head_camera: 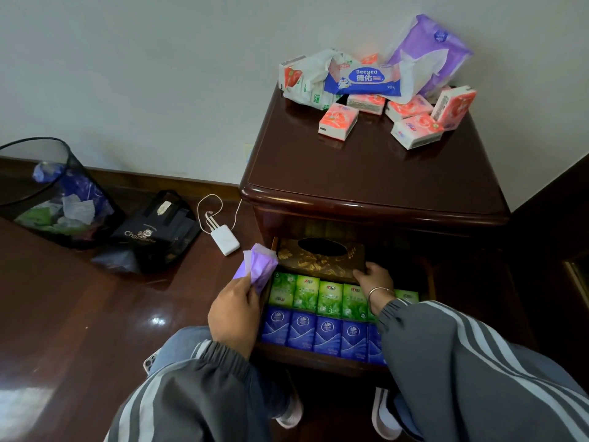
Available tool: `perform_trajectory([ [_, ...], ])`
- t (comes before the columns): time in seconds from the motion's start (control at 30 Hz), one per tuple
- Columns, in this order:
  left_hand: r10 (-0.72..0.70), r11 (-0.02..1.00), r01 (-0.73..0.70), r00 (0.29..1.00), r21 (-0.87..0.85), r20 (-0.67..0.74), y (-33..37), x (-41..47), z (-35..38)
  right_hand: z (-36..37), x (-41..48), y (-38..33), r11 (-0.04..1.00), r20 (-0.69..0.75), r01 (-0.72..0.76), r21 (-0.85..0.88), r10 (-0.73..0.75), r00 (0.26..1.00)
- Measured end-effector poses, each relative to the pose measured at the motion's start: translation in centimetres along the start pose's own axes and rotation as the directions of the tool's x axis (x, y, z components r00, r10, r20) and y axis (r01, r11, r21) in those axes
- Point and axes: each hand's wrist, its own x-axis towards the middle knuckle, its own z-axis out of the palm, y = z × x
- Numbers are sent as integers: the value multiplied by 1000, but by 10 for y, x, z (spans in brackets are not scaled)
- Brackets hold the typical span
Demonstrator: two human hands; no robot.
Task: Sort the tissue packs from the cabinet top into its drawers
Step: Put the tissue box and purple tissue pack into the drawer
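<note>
Gripping: left hand point(234, 311), fingers pinched on purple tissue pack point(258, 266) beside open drawer point(318, 357)
Right hand point(373, 275): fingers curled onto brown tissue box point(322, 258) at drawer back
Drawer: green packs point(330, 298), blue packs point(326, 334) in rows
Cabinet top point(366, 173): pink packs point(338, 121) remaining

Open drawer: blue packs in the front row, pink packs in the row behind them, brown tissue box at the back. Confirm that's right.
Not quite. The head view shows the row behind the blue packs is green packs, not pink. The pink packs lie on the cabinet top. The rest holds: blue in the open drawer's front row, brown tissue box at the back.
</note>
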Motion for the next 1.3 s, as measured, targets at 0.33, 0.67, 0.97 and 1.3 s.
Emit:
perform_trajectory([
  [0.33,557,830,-557,830,9,-25,12,-6,-11,-35,-62,-26,972,211,10,234,-60,976],
  [0.67,980,177,-981,169,-77,106,82,-56,-5,-149,-95,16,917,562,-309,252,121,818],
  [0.97,979,8,-999,17,45,202,97,-65,2,-170,-117,50,869,555,-396,296,181,812],
  [1.3,98,991,-115,971,69,216,13,-45,20,-111,-76,55,490,87,-295,820,403,911],
])
